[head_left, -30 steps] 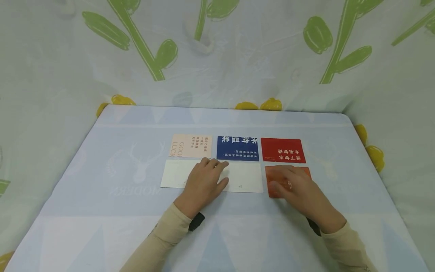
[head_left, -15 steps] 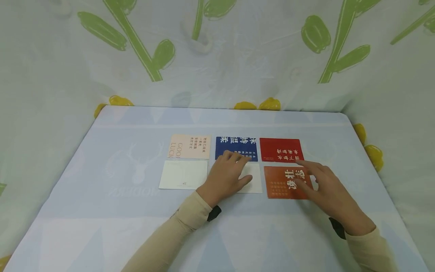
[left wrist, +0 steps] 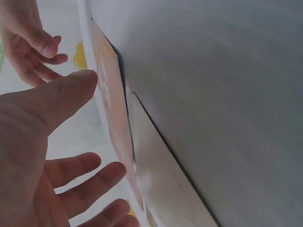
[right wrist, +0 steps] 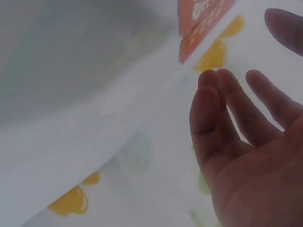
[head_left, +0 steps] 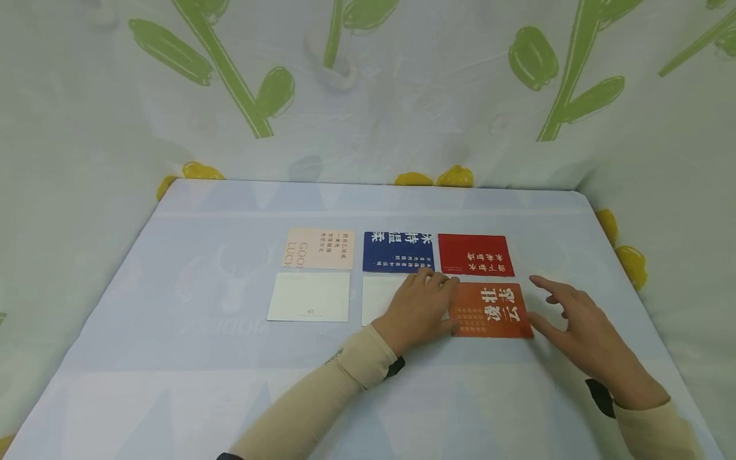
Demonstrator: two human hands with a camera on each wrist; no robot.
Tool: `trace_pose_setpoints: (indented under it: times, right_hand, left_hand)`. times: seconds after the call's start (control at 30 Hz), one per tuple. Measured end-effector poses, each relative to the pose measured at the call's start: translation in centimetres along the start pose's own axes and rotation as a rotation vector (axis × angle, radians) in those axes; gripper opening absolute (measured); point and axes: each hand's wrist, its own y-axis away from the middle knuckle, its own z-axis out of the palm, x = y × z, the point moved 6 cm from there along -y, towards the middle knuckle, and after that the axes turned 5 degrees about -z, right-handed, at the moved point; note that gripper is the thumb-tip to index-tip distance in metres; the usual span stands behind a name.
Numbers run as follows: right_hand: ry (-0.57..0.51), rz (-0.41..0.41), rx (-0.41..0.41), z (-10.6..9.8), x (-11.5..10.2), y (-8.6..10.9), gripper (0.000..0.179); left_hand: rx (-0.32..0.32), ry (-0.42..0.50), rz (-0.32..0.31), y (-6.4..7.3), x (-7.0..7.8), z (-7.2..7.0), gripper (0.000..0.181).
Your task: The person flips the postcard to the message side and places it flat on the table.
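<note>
Postcards lie flat in two rows on the table. In front are a white card (head_left: 308, 297), a second white card (head_left: 376, 300) and an orange card (head_left: 491, 311) with white characters. My left hand (head_left: 418, 310) covers much of the second white card, its fingertips and thumb at the orange card's left edge. The left wrist view shows its fingers spread over the orange card (left wrist: 113, 90), pinching nothing. Just past the right edge of that card hovers my right hand (head_left: 589, 335), fingers apart and holding nothing; the right wrist view shows its palm (right wrist: 265, 175) bare.
The back row has a cream card (head_left: 319, 249), a blue card (head_left: 398, 251) and a red card (head_left: 476, 254). A pale blue patterned cloth (head_left: 172, 332) covers the table. Behind and beside it hang white curtains (head_left: 402, 96) with green leaves and yellow flowers.
My left hand has slid right, from across the white cards to the orange card's left edge. My right hand has moved right, off the orange card. The cards stay in their rows.
</note>
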Motion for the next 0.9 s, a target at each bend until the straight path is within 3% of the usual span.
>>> trace_pose_setpoints:
  times: [0.3,0.63,0.9]
  right_hand:
    - [-0.032,-0.004,0.015,-0.4,0.5,-0.3,0.079]
    - [-0.079,0.05,-0.15,1.4,1.4,-0.9,0.091]
    - [-0.073,0.053,-0.19,2.2,1.2,-2.1,0.094]
  left_hand:
    - [-0.012,-0.034,0.003,-0.6,0.6,0.7,0.074]
    - [-0.028,-0.071,-0.022,-0.8,0.6,1.2,0.074]
    - [-0.027,-0.082,-0.036,-0.7,0.9,1.1,0.076]
